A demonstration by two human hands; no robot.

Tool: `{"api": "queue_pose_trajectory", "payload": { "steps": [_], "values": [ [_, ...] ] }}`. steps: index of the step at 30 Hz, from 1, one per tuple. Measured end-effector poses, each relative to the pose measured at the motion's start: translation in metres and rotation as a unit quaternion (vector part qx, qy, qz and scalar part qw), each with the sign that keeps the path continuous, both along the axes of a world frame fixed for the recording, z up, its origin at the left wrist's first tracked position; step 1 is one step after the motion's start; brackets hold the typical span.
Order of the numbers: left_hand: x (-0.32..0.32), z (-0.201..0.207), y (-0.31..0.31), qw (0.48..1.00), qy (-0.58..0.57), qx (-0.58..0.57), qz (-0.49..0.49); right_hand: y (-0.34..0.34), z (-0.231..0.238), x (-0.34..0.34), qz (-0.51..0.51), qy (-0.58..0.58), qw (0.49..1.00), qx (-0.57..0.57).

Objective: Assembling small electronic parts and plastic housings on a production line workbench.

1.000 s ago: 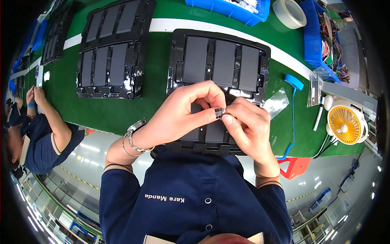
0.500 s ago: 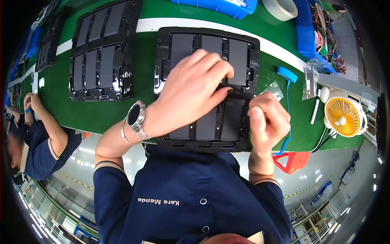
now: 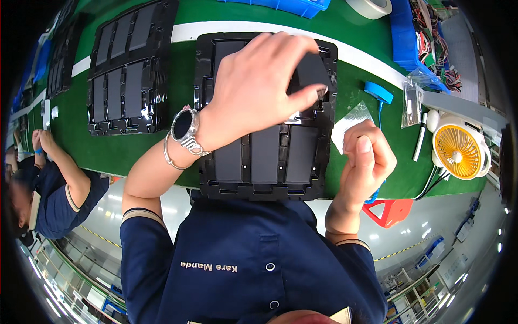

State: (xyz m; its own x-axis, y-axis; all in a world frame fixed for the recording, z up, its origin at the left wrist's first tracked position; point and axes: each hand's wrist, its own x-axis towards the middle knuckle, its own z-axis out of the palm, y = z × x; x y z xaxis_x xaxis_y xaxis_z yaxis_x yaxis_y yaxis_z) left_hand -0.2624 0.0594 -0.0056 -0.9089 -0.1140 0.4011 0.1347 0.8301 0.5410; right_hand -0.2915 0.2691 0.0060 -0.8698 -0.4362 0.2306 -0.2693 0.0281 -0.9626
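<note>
A black plastic tray with dark grey rectangular blocks in its pockets lies in front of me. My left hand, with a watch and bangle on the wrist, is over the tray's far half, thumb and fingers spread apart. They reach around the dark block at the far right; whether they touch it is unclear. A near-row block sits in its pocket below my palm. Right of the tray, my right hand is curled closed, and anything inside it is hidden. Beside it lies a clear plastic bag.
More filled black trays stand to the left on the green table. Right are a blue round item on a coiled cord, a yellow fan and a blue bin of wires. A tape roll lies far back. Another person works at left.
My left hand has opened its fingers and moved slightly away from me over the far row. My right hand has shifted right, off the tray's edge. The tray has slid slightly left.
</note>
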Motion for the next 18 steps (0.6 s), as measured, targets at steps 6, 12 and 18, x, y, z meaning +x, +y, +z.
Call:
{"api": "queue_pose_trajectory", "payload": {
  "steps": [6,12,18],
  "values": [
    [0.007,0.008,0.003,0.769,-0.237,0.589,-0.077,-0.005,0.008,-0.003,0.010,-0.008,1.000,0.012],
    [0.038,0.009,0.006,0.766,-0.207,0.602,-0.089,-0.008,0.005,0.002,0.038,-0.024,0.998,0.041],
    [0.068,0.015,-0.002,0.713,-0.257,0.647,-0.082,-0.027,0.005,0.009,0.106,-0.072,0.989,0.070]
  ]
}}
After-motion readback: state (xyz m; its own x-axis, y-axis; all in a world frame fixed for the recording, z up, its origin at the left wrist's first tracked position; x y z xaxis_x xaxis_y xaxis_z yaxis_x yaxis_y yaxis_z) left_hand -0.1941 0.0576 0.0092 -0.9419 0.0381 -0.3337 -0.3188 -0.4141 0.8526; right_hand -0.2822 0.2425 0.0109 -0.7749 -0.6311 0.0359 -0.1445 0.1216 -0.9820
